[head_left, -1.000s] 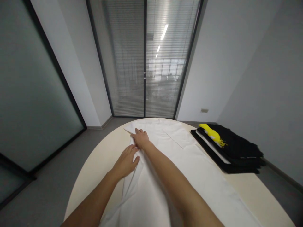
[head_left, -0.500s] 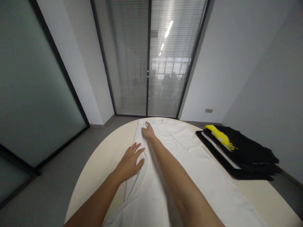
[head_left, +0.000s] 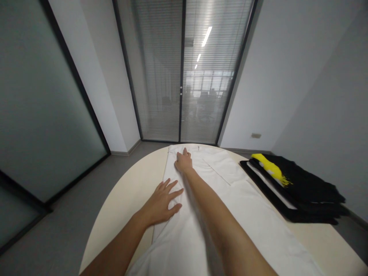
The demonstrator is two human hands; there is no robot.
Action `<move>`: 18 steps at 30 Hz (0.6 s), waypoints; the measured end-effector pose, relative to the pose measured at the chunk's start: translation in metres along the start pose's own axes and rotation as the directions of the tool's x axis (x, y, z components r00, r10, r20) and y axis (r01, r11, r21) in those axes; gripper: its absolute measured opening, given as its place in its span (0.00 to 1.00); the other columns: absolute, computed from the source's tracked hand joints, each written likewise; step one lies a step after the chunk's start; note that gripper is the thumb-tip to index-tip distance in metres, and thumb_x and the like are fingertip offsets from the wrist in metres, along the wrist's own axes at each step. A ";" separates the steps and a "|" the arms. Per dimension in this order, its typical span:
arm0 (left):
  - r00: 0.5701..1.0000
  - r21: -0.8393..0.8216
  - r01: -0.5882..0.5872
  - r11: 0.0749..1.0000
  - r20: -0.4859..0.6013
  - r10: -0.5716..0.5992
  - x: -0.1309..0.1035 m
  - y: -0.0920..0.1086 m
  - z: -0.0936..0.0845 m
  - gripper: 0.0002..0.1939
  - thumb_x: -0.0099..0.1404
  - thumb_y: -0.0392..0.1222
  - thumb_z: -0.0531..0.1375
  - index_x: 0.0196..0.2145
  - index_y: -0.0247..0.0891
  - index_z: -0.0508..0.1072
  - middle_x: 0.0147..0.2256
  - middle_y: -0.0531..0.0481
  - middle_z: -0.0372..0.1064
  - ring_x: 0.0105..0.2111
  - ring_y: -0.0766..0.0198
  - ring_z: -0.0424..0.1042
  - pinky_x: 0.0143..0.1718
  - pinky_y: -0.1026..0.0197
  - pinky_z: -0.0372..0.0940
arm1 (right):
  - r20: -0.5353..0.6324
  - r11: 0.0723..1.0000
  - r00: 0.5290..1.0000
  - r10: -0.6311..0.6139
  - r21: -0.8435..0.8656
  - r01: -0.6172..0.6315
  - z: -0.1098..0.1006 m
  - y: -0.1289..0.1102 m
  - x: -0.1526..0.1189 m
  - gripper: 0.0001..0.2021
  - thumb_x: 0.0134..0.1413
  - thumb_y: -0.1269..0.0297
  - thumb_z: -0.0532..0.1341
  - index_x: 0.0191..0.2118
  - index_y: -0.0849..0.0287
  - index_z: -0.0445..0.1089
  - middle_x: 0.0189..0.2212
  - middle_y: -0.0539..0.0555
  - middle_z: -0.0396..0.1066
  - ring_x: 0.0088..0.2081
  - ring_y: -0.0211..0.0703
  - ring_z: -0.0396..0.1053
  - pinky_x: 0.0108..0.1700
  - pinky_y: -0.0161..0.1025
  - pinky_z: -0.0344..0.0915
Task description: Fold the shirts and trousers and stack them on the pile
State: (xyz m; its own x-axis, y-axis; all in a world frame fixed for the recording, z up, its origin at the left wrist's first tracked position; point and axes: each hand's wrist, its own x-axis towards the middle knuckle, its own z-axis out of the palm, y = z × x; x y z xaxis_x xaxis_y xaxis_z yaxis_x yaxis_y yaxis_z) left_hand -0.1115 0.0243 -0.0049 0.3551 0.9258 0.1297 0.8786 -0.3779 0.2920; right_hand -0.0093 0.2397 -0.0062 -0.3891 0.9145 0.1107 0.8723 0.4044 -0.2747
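White trousers, with a slanted pocket seam and a waistband at the far end, lie spread lengthwise over the table. My left hand rests on their left edge, fingers spread and gripping nothing. Farther off, my right hand presses on the cloth near the waistband's left corner. Its fingers are slightly bent but apart, and no cloth shows pinched between them. My right forearm crosses over the trousers and covers a strip of them. The near end of the cloth runs out of view at the bottom.
The cloth lies on a round-ended cream table. At the right edge sits a stack of folded black clothes, with a yellow print on top and a white layer inside. Beyond the table stands a glass partition with blinds.
My right hand has shifted slightly right over the cloth, its fingers changing pose. My left hand has slid a little right with fingers spread wider. The trousers' left edge lies flatter.
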 end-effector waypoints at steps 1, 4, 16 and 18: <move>1.000 0.001 0.003 1.000 0.014 -0.003 0.000 0.000 0.000 0.28 0.70 0.56 0.54 0.66 0.54 0.61 0.70 0.47 0.46 0.70 0.45 0.41 0.67 0.36 0.43 | 0.007 1.000 1.000 -0.009 -0.010 0.009 0.001 0.000 -0.002 0.30 0.61 0.65 0.52 0.69 0.59 0.54 0.72 0.62 0.39 0.70 0.59 0.41 0.64 0.58 0.54; 0.998 0.004 0.007 1.000 0.063 -0.007 0.000 0.002 0.000 0.30 0.70 0.58 0.54 0.67 0.55 0.57 0.71 0.46 0.42 0.70 0.43 0.38 0.67 0.36 0.42 | 0.074 0.998 0.995 -0.060 0.007 0.059 0.006 -0.001 -0.007 0.28 0.67 0.57 0.47 0.70 0.53 0.51 0.72 0.57 0.40 0.71 0.57 0.40 0.66 0.58 0.47; 0.963 0.006 0.115 0.993 0.245 -0.113 -0.029 0.072 0.003 0.39 0.70 0.66 0.47 0.71 0.45 0.48 0.71 0.37 0.29 0.69 0.36 0.26 0.64 0.28 0.37 | 0.178 0.992 0.976 -0.123 -0.009 0.126 0.008 0.002 -0.062 0.31 0.68 0.51 0.40 0.72 0.52 0.44 0.73 0.54 0.36 0.72 0.57 0.36 0.68 0.58 0.38; 0.957 0.025 0.130 0.991 0.259 -0.132 -0.035 0.084 0.005 0.40 0.70 0.67 0.46 0.71 0.43 0.48 0.71 0.36 0.30 0.69 0.35 0.25 0.64 0.27 0.36 | 0.168 0.990 0.977 -0.133 -0.022 0.138 0.003 -0.001 -0.074 0.30 0.67 0.52 0.41 0.71 0.53 0.47 0.72 0.56 0.39 0.71 0.58 0.38 0.67 0.59 0.41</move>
State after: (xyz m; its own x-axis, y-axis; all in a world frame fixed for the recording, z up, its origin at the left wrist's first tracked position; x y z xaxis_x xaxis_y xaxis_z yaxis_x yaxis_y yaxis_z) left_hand -0.0489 -0.0394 0.0107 0.3064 0.9384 -0.1600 0.9249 -0.2538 0.2830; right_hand 0.0179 0.1718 -0.0175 -0.5455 0.8379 -0.0160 0.8164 0.5270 -0.2360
